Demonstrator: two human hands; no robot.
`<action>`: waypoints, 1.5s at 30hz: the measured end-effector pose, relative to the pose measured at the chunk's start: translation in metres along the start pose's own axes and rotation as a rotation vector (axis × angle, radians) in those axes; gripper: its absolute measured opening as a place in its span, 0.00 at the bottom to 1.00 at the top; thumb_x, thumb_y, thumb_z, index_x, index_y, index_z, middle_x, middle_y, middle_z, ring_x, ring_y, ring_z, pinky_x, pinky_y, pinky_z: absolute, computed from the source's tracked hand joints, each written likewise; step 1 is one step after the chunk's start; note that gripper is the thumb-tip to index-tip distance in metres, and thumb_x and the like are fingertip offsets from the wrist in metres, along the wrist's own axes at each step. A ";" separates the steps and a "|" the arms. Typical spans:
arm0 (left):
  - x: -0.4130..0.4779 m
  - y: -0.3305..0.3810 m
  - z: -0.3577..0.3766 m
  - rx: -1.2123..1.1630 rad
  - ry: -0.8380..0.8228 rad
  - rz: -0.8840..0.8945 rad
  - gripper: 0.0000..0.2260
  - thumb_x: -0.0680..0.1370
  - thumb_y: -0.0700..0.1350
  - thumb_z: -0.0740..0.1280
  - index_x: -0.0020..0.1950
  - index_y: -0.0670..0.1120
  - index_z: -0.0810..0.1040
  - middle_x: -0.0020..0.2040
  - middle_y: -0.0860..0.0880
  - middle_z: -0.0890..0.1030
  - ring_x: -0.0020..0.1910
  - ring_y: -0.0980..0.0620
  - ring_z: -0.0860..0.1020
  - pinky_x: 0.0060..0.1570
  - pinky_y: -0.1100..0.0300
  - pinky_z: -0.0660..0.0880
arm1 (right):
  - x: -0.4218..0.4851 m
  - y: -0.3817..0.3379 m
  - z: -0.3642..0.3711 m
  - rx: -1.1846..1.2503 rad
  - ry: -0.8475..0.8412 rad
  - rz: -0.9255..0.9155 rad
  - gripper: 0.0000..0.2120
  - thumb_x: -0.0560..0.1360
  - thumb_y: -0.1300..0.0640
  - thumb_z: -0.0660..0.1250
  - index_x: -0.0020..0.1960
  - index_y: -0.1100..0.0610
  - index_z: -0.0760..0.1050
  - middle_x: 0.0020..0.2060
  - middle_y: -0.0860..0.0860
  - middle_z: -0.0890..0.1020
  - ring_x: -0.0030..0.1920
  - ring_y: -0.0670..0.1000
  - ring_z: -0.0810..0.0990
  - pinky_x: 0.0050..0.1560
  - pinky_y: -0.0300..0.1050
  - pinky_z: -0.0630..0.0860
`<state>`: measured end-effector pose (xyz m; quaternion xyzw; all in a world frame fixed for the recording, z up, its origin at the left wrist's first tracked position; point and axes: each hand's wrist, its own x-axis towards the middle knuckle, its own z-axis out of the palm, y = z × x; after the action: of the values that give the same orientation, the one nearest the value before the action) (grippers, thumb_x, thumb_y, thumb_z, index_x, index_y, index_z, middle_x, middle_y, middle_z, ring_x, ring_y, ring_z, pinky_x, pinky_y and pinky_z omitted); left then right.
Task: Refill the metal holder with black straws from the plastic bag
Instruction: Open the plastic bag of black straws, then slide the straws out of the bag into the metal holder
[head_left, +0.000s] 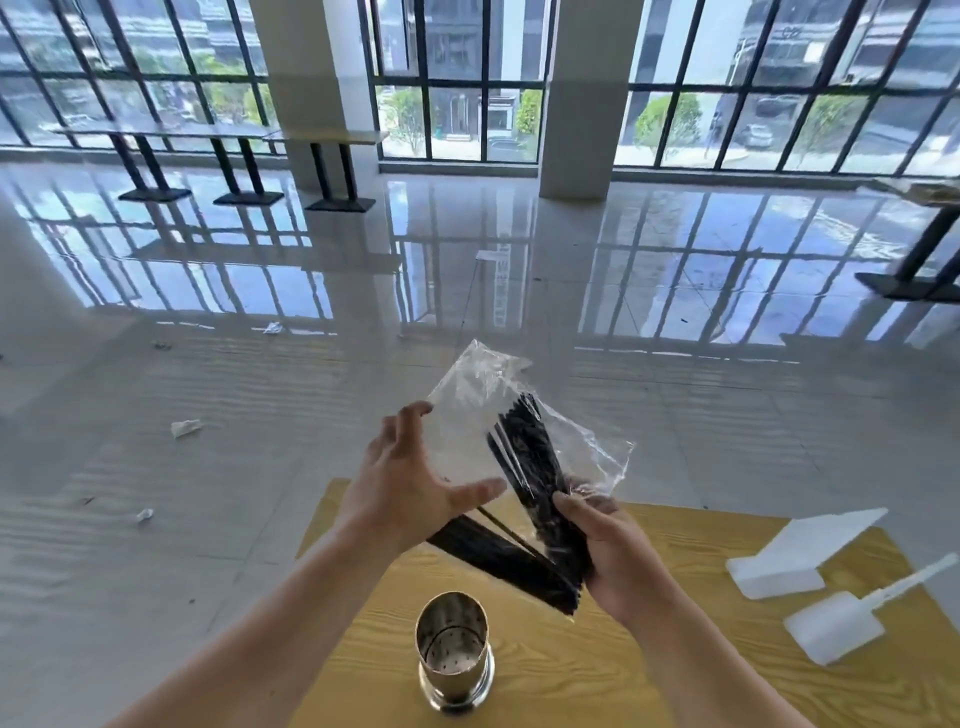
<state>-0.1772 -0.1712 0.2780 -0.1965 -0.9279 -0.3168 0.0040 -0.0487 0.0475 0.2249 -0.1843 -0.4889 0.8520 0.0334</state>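
Observation:
The shiny metal holder (453, 649) stands upright and empty on the yellow table (675, 675), near its front edge. Above it my right hand (610, 556) is closed around the lower end of the clear plastic bag (478, 400), which sticks up and away from me. Black straws (524, 457) fill the bag's right side. A second bunch of black straws (498, 558) slants from under my left wrist toward my right hand, forming a V with the first. My left hand (410, 483) hovers at the bag's left edge with its fingers spread.
Two white foam pieces (800, 551) and a white paddle-shaped piece (852, 618) lie on the table's right side. Beyond the table is a glossy floor with paper scraps (184, 427). Further tables (228, 156) stand by the windows.

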 end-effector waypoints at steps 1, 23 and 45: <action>0.001 -0.002 -0.002 -0.007 -0.017 -0.010 0.57 0.55 0.85 0.68 0.76 0.60 0.54 0.74 0.49 0.68 0.72 0.40 0.71 0.64 0.41 0.76 | -0.002 -0.001 0.007 -0.017 -0.006 -0.027 0.23 0.74 0.56 0.79 0.66 0.62 0.81 0.50 0.62 0.85 0.45 0.57 0.83 0.44 0.49 0.79; 0.050 -0.032 -0.063 -0.906 -0.297 -0.167 0.02 0.83 0.41 0.67 0.52 0.48 0.78 0.48 0.43 0.89 0.33 0.50 0.86 0.38 0.56 0.79 | -0.075 -0.021 -0.014 -0.025 0.317 -0.118 0.20 0.73 0.58 0.78 0.63 0.62 0.83 0.51 0.64 0.83 0.45 0.60 0.83 0.43 0.51 0.80; 0.051 0.033 -0.091 -0.958 -0.578 -0.021 0.17 0.61 0.53 0.86 0.44 0.47 0.89 0.68 0.55 0.83 0.71 0.57 0.75 0.73 0.44 0.58 | -0.040 -0.093 -0.050 -0.107 0.200 -0.236 0.25 0.75 0.63 0.74 0.69 0.71 0.77 0.50 0.64 0.86 0.44 0.58 0.86 0.39 0.45 0.85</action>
<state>-0.2234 -0.1827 0.3767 -0.2459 -0.6456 -0.6362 -0.3434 -0.0061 0.1274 0.2923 -0.2112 -0.5462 0.7922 0.1718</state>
